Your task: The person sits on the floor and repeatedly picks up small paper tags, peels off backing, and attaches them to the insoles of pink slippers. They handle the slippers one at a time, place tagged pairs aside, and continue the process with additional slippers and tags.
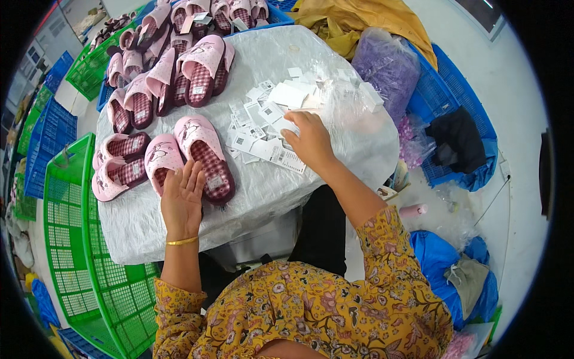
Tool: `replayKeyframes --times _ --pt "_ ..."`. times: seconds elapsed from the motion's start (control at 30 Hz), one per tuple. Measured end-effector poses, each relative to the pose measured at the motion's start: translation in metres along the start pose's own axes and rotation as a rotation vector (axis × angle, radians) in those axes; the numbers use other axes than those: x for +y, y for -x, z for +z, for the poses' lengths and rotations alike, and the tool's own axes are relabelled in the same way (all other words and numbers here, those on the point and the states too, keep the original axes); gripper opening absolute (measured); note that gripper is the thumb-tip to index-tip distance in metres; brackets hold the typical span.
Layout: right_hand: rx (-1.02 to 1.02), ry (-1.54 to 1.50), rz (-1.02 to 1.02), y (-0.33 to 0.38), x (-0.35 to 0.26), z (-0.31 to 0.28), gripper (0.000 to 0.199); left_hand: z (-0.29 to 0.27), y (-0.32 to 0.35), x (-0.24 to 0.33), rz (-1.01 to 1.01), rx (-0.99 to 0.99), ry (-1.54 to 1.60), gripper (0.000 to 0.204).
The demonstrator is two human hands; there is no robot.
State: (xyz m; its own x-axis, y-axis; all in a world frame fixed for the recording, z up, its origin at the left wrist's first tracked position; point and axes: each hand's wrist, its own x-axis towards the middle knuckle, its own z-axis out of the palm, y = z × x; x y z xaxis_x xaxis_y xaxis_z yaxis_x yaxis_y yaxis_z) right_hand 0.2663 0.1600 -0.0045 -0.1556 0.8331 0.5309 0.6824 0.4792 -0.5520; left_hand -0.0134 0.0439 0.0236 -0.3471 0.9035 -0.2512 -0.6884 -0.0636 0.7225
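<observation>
L hand (182, 200): flat & open, palm partly up, fingers out straight and close tog., nothing visibly held. It covers the heel end of the left slipper (160, 151); can't tell if it's touching. Right slipper (206, 148) is just beside its fingertips on the R-hand side, sole label showing.

R hand (310, 142): half-open, fingers bent, thumb & forefinger apart, right over the loose tags (254, 127). Can't tell if it has hold of one. Long printed tag (280, 155) is just below its thumb; clear plastic (347, 96) is past its knuckles, away from the body.

Step looks like getting a tag w/ R hand. To do it well: go for one edge or corner that's clear of the others, pinch thumb vs. forefinger, slide it out sideways before lifting, since flat thin cards prob. stick tog. & come up in twos. Check it's a single. Keep fingertips off the plastic, it could drag the pile. L hand is best kept light by the pair, steadying by the sole rim, not pressing the soft uppers. Sideways pair (121, 166) is near, beyond L hand's outer side: don't knock it w/ the wrist.
</observation>
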Motion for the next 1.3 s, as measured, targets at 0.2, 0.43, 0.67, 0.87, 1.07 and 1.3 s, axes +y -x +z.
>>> replayKeyframes --times 0.2,0.43,0.67,0.87,1.07,1.3 --pt "-0.049 0.172 0.000 -0.035 0.020 0.008 0.030 -0.020 0.030 0.006 0.003 -0.019 -0.150 0.041" --pt "-0.360 0.472 0.031 -0.104 0.067 0.025 0.032 -0.025 0.043 -0.005 -0.016 -0.054 -0.312 0.022" --pt "-0.502 0.514 -0.024 -0.117 0.081 0.028 0.030 -0.030 0.045 -0.005 -0.010 -0.070 -0.339 0.021" --pt "-0.548 0.566 -0.099 -0.113 0.066 0.022 0.022 -0.030 0.046 -0.009 -0.030 -0.090 -0.365 0.021" --pt "-0.427 0.599 -0.238 -0.103 0.072 0.029 0.015 -0.031 0.048 -0.011 -0.043 -0.114 -0.386 0.020" --pt "-0.229 0.545 -0.149 -0.098 0.078 0.034 0.009 -0.026 0.051 -0.014 -0.037 -0.128 -0.447 0.019"
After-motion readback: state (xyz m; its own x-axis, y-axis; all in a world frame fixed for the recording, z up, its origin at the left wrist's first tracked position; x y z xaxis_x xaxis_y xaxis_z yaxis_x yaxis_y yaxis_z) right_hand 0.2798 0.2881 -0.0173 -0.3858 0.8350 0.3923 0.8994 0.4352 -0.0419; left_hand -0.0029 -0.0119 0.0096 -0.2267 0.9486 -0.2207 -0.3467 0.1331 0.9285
